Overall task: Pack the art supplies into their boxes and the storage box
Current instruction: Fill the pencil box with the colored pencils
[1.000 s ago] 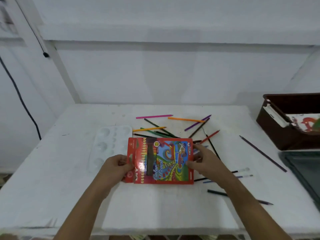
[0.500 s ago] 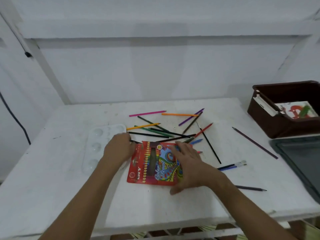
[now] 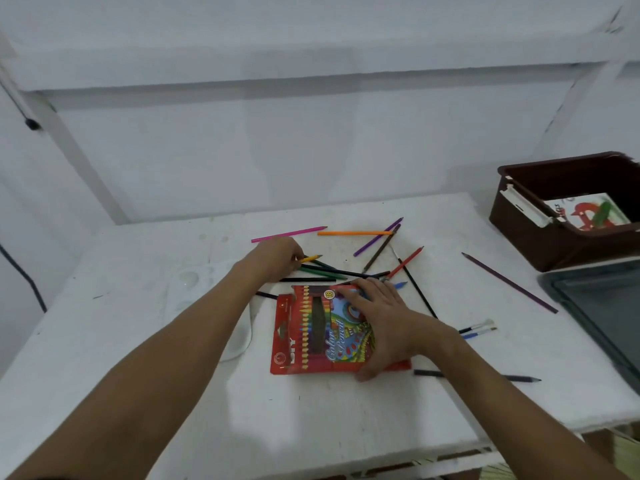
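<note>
My left hand (image 3: 277, 258) had left the pencil box (image 3: 322, 334) to pinch a yellow pencil (image 3: 310, 258), while my right hand (image 3: 381, 320) pressed the box flat, fingers straight.

Left hand (image 3: 277, 258) moved from box onto yellow pencil (image 3: 310, 258).

Near the table's (image 3: 104, 358) middle, a pencil box (image 3: 311, 334) lying flat, right hand (image 3: 384, 323) pressed on top. Just behind it, loose pencils (image 3: 346, 271) scattered and crossing, left hand (image 3: 277, 258) among them pinching one pencil (image 3: 310, 258). Left of the box, a palette (image 3: 204, 292) under the left forearm. Toward the right edge, two brushes (image 3: 478, 330). Beyond the far right corner, a storage box (image 3: 540, 237).
</note>
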Action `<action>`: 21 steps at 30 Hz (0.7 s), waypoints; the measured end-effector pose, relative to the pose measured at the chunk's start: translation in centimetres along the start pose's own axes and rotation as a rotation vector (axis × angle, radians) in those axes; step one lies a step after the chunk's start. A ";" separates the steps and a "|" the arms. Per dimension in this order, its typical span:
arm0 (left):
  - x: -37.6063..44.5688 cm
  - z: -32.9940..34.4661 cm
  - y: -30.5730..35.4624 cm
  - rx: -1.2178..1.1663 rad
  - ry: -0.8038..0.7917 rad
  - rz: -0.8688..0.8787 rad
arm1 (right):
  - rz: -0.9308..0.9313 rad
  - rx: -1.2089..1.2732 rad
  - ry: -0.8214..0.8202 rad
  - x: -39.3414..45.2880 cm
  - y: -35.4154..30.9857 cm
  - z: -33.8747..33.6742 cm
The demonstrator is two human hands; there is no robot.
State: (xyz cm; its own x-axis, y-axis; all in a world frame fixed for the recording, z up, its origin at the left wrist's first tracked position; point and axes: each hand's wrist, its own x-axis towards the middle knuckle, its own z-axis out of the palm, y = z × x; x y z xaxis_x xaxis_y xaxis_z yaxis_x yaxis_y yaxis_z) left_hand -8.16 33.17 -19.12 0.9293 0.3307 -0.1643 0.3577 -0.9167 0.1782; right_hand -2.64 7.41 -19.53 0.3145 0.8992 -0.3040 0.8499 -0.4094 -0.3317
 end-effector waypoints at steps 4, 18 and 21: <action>1.5 -0.7 0.4 0.032 0.051 0.070 | -0.002 0.037 -0.021 -0.4 1.5 -1.2; 3.4 -0.7 1.0 0.271 -0.056 0.227 | 0.008 0.113 -0.053 0.3 2.6 -1.3; 3.0 -1.8 1.1 0.259 0.067 0.154 | 0.001 0.127 -0.027 0.1 2.5 -1.8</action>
State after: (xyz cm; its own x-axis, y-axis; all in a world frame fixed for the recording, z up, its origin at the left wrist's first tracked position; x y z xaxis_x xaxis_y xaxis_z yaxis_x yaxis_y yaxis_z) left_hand -4.84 33.50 -17.67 0.9779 0.1894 -0.0886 0.1847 -0.9811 -0.0582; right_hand 0.27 6.72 -18.73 0.3023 0.8951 -0.3278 0.7888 -0.4279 -0.4412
